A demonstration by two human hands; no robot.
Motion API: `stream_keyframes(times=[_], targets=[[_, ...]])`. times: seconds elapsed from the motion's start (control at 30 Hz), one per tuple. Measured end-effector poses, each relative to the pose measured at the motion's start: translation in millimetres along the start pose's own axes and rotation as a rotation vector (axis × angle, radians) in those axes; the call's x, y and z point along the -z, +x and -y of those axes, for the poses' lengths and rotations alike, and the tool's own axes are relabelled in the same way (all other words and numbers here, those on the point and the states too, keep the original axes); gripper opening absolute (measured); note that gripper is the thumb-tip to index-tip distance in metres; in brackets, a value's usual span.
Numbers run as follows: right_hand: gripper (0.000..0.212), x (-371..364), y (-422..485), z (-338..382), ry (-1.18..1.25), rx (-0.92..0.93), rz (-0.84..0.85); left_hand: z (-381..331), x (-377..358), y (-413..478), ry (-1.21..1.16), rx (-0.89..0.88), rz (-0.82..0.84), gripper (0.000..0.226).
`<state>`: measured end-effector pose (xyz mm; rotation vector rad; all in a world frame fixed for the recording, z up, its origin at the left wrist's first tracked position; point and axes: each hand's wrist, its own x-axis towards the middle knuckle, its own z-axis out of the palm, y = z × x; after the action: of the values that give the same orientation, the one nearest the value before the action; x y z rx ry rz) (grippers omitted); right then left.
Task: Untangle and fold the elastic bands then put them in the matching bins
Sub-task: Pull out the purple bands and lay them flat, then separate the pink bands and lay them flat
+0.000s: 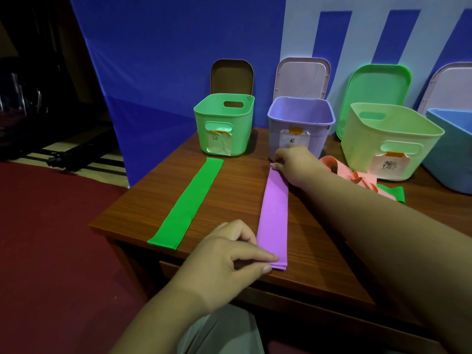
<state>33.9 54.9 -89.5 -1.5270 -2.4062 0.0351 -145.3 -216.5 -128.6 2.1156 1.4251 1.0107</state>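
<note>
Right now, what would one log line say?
left hand: pinches near end of purple band | right hand: holds its far end | green band: flat on table | pink band: bunched

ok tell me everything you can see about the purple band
The purple band is a long, flat strip of smooth, matte, rubbery-looking material, lying straight on the wooden table. Layered edges show at its near end, so it looks doubled over. It runs from the table's near edge toward the purple bin. The left hand pinches the near end and the right hand pinches the far end. The green band lies beside it, apart.
</note>
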Motion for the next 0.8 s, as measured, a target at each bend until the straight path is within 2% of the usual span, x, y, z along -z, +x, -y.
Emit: stream_keyframes(times=[0.3, 0.47, 0.53, 0.67, 0.8], targets=[[0.034, 3.9, -6.8, 2.3, -0.001, -0.023, -0.002, -2.6, 18.6, 12.4, -0.085, 0.034, 0.118, 0.017], [0.031, 33.8, -32.5, -18.5, 0.027, 0.025, -0.034, -2.7, 22.5, 40.1, -0.112, 0.130, 0.056, 0.008], [0.030, 48.3, -48.5, -34.7, -0.013, 0.042, -0.042, -6.9, 19.9, 59.1, -0.091, 0.147, 0.039, 0.011], [0.025, 76.5, -86.8, -72.8, 0.025, -0.018, -0.088, -30.1, 12.5, 109.3, -0.098, 0.112, 0.088, 0.015], [0.019, 86.7, -128.1, -111.2, 0.174, -0.110, -0.249, -57.1, -5.1, 171.6, 0.023, -0.012, 0.207, 0.013]])
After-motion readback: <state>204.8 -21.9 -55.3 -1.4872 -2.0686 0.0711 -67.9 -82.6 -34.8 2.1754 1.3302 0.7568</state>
